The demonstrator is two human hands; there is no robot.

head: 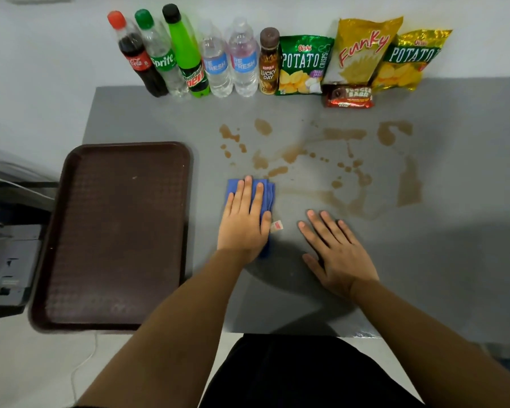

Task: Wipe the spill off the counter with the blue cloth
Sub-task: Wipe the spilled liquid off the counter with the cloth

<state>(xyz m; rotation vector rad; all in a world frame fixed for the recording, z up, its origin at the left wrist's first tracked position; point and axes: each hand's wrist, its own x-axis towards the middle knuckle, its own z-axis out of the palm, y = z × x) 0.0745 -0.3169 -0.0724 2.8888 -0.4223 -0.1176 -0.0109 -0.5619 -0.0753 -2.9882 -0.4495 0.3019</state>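
Note:
A brown spill [330,160] spreads in blotches and smears across the middle and right of the grey counter [454,245]. The blue cloth [268,193] lies folded at the spill's near left edge, with a small white tag [277,226] sticking out by its right side. My left hand [245,219] presses flat on top of the cloth, fingers pointing away from me. My right hand [333,251] rests palm down on bare counter to the right of the cloth, fingers spread, holding nothing, just short of the nearest brown smear.
A dark brown tray [118,231] lies left of the cloth. Along the back wall stand several bottles [189,54] and snack bags [362,54], with a small red snack packet [349,97] in front. A dark machine [9,245] sits at far left.

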